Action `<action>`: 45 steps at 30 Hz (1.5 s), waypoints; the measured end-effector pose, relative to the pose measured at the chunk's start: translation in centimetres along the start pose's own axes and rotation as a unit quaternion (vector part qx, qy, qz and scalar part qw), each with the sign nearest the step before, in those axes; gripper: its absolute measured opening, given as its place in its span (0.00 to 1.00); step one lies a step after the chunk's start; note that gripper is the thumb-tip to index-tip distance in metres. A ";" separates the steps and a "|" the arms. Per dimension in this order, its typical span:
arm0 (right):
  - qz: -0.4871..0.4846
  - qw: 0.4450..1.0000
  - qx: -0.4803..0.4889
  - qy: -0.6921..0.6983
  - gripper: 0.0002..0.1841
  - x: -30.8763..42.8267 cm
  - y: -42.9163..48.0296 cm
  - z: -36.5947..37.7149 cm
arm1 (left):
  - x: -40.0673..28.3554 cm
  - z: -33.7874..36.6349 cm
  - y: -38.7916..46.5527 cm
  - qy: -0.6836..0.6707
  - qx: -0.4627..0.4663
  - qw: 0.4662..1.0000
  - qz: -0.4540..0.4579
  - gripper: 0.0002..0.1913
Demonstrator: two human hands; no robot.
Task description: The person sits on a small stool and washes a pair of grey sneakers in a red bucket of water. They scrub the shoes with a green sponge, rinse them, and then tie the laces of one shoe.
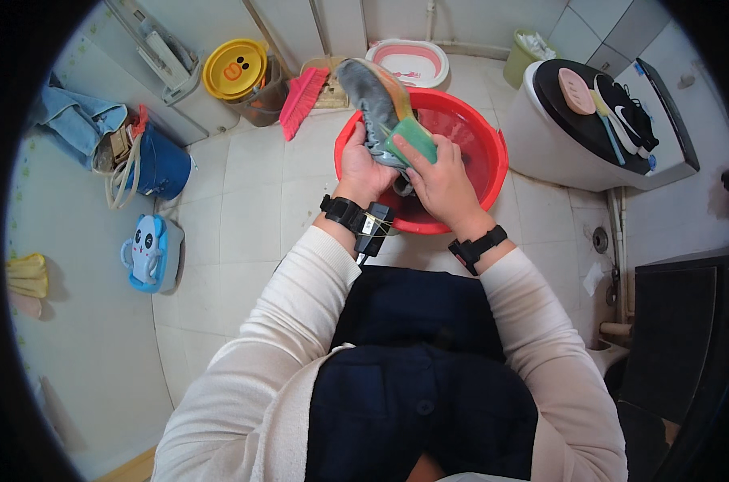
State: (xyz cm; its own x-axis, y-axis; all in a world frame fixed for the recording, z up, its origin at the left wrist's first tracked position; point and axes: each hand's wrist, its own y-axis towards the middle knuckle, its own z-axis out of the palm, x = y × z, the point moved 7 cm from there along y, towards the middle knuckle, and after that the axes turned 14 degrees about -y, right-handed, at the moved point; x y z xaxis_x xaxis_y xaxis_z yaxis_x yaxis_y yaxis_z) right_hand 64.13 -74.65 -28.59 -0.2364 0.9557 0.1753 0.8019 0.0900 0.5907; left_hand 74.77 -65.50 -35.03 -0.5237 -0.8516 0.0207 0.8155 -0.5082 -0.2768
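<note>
Over a red plastic basin [494, 144] of water on the tiled floor, my left hand [364, 169] grips a grey laced shoe [370, 90] with a yellow-orange sole. The shoe is tilted, one end pointing up and away. My right hand [443, 175] holds a green sponge [414, 142] against the shoe's side near the sole. Something dark lies partly in the basin beneath my hands; I cannot tell what it is.
A toilet [539, 132] at the right bears a black shoe [624, 114], a brush [608, 129] and a pink soap dish [575, 90]. Beyond the basin are a pink-white tub [410, 47] and a pink broom head [304, 99]. A blue bucket [165, 162] stands left.
</note>
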 end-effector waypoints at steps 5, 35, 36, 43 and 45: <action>0.008 0.999 0.003 -0.042 0.36 -0.3 0.3 -0.6 | -0.8 1.1 -0.7 -0.012 0.040 0.999 -0.014 0.31; 0.109 0.881 0.458 -0.031 0.30 -8.8 -5.7 6.1 | 0.7 3.0 -1.7 0.109 0.044 0.993 -0.026 0.27; 0.116 0.894 0.433 0.002 0.30 -9.3 -5.3 5.6 | 0.8 3.1 -1.7 0.111 0.050 0.992 -0.037 0.28; 0.190 0.940 0.250 0.135 0.28 -19.7 -1.1 0.5 | 1.6 2.4 -0.9 0.082 0.066 0.993 -0.045 0.27; 0.227 0.960 0.158 -0.038 0.31 -24.8 0.7 -1.7 | 2.3 2.1 -0.5 0.090 0.060 0.993 -0.050 0.26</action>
State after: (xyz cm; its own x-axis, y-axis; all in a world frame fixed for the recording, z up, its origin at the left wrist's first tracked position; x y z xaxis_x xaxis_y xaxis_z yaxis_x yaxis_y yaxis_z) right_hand 69.62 -98.73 -31.13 0.2083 0.9328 0.2941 0.9420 -0.2722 0.1964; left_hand 73.65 -67.40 -32.85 -0.6298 -0.7654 -0.1327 0.7754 -0.6095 -0.1650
